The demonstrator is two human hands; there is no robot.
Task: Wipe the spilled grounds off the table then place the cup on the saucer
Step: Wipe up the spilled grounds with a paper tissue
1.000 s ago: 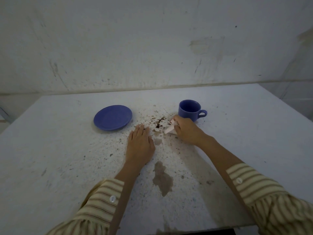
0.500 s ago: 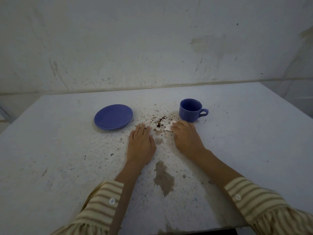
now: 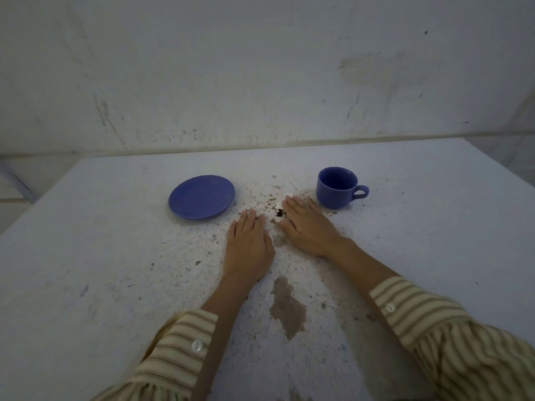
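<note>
A blue cup (image 3: 337, 188) stands upright on the white table (image 3: 434, 241), handle to the right. A blue saucer (image 3: 201, 196) lies to its left, bare. Dark coffee grounds (image 3: 279, 212) are scattered between them. My right hand (image 3: 308, 227) lies flat, pressing a small white tissue (image 3: 281, 203) onto the grounds just left of the cup; only the tissue's edges show past the fingers. My left hand (image 3: 249, 244) rests palm down on the table, fingers together, holding nothing, just left of the grounds.
A brown stain (image 3: 288, 306) marks the table nearer to me, with fine specks spread around it. A scuffed white wall (image 3: 260, 82) runs right behind the table's far edge. Striped sleeves cover both forearms at the bottom.
My right hand has flattened over the tissue and slid left across the grounds, pushing them into a small pile near my left hand. The left hand has stayed put.
</note>
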